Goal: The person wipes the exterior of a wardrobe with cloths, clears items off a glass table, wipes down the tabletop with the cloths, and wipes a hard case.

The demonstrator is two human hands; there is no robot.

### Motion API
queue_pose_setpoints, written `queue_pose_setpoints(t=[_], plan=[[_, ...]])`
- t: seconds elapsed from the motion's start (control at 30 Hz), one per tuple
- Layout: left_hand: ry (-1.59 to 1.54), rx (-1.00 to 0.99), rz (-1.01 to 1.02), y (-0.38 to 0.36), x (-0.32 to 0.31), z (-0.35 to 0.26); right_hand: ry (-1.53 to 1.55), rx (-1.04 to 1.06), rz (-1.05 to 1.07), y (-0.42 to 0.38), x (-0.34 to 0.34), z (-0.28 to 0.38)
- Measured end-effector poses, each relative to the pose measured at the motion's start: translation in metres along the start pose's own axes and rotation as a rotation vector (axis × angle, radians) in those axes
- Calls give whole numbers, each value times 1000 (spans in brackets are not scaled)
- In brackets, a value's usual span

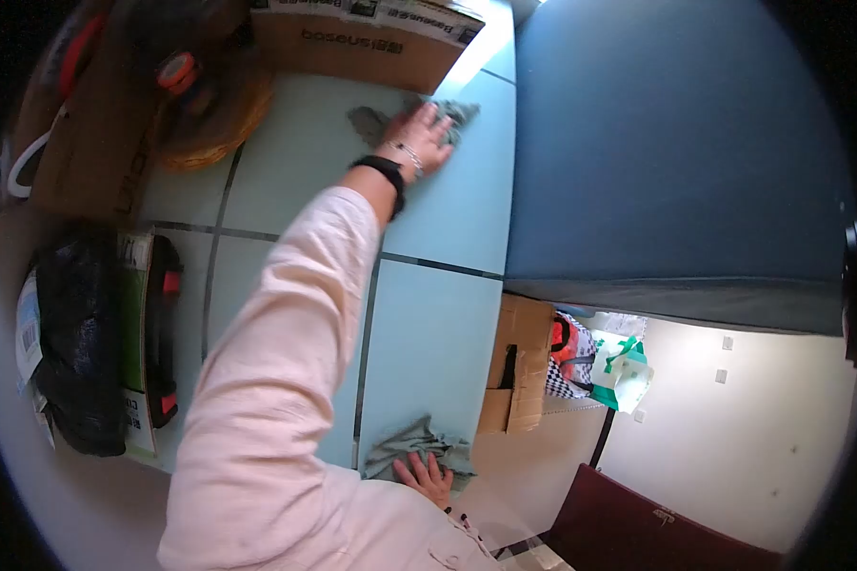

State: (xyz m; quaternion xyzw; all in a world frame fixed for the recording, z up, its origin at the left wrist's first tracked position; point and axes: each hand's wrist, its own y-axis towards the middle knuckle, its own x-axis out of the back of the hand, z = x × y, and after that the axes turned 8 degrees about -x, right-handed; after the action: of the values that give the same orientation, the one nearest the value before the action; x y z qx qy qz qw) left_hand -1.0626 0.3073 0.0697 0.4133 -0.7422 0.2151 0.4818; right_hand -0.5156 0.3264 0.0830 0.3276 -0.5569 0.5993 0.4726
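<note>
Here, the left hand (424,138) lies palm down with its fingers spread wide and fairly straight, resting on a crumpled grey-green cloth (458,114) that shows on both sides of it. Its arm reaches far out across the surface in a loose, wrinkled pale pink sleeve (276,333), with a black band (387,179) and a thin bracelet (408,154) at the wrist. The right hand (428,479) is much nearer the body, also palm down and wide, its fingers fanned over a second cloth (417,445).

Under both hands is a pale blue-green tiled surface (431,347), crossed by dark seams. The far cloth lies near a cardboard box (362,52) with upside-down lettering; the near one sits by the tiles' edge, bunched into folds and dull in colour.

On the left of the view stand a round wicker basket (205,152), a black plastic bag (81,333) and, beside the bag, a dark item with red parts (167,333). To the right, a large dark blue-grey panel (676,152) borders the tiles. Below it come an open cardboard carton (519,362), a checked bag (569,357) and a green and white bag (624,371), then a pale wall (743,419) and a dark red panel (647,523).
</note>
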Motion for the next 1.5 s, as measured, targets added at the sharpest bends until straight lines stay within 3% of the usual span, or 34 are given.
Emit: queue_pose_setpoints(t=[0.1,0.2,0.3,0.43,0.47,0.57,0.63,0.77,0.9,1.17,1.3,1.33,1.37,1.4,1.43,1.5], plan=[[282,56,29,-15,28,37,45,-12,-53,0,-5,0],[360,171,-45,-18,30,71,-30,-13,-50,0,-3,0],[360,231,-81,-29,43,84,-21,-1,-65,-2,-2,0],[417,345,-106,-24,29,150,-10,-4,-135,2,-2,3],[204,422,-114,-35,44,150,10,-17,-134,5,5,5],[16,553,-162,-78,73,115,8,3,-137,7,6,8],[229,461,13,-104,84,92,89,24,-252,10,10,9],[503,457,-65,-181,49,69,73,55,-288,11,13,9],[363,385,-168,-301,31,20,68,96,-289,10,20,11],[222,248,41,-550,19,-112,79,140,-349,6,14,9],[202,49,343,-585,36,-95,13,255,-212,4,26,-3],[222,66,332,-586,38,-80,-29,231,-40,9,36,-11],[216,43,330,-582,42,-64,-106,127,-2,23,44,-17],[252,168,223,-575,45,-48,-186,21,38,43,53,-22],[282,293,115,-568,47,-33,-155,-43,-25,69,57,-31],[347,292,-6,-553,57,-6,-94,-119,-164,139,61,-36]])
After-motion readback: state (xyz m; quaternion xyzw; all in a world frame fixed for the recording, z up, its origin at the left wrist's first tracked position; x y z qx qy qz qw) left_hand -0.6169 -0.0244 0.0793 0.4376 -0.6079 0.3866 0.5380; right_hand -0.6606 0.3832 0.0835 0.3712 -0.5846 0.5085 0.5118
